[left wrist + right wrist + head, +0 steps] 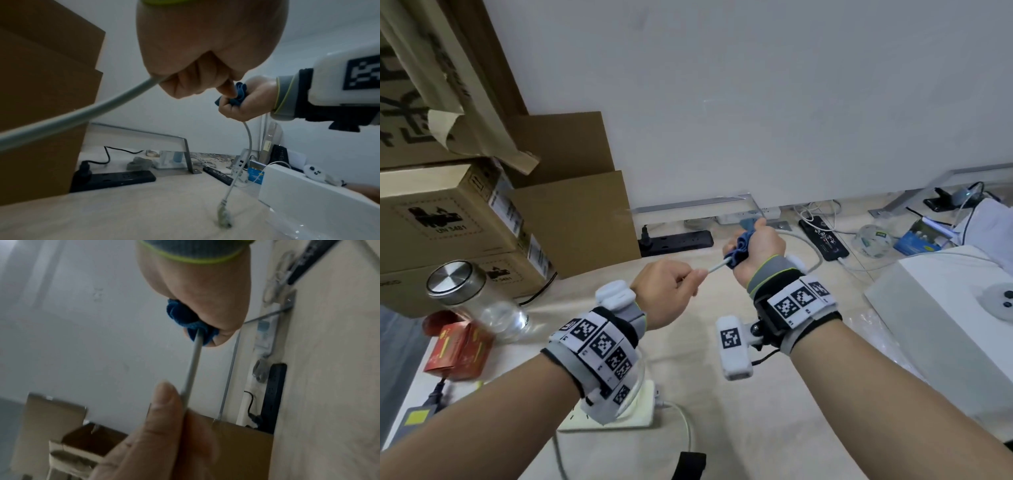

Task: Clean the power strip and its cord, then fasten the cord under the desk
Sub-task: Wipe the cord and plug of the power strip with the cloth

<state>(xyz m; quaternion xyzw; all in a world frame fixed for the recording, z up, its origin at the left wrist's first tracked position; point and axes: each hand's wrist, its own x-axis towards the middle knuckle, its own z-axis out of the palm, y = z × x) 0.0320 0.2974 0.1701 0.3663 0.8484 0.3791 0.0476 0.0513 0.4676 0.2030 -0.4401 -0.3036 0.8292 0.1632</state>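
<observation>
1. Forearms with marker-printed wrist bands fill the foreground of the head view; both hands are raised above the pale floor (774,411).
2. Left hand (666,294): thumb and fingers pinch the white cord (717,268). Seen from the left wrist, the cord (82,116) leaves this fist and sweeps down toward the camera's left.
3. Right hand (756,251): clenched around a bunched blue cloth (739,248), which wraps the cord. The right wrist view shows the cord (193,360) entering the cloth (185,318) at the fist.
4. Between the two hands the cord runs taut and straight, its long axis going left to right and slightly upward in the head view.
5. Beyond the right fist the cord hangs down to its plug (223,216), which touches the floor.
6. White power strip (640,407): flat on the floor beneath the left wrist, partly hidden.
7. Surroundings: black power strip (681,240) near the wall; cardboard boxes (448,219), a metal-lidded jar (469,298) and a red carton (458,349) at left; white box (945,308) at right.
</observation>
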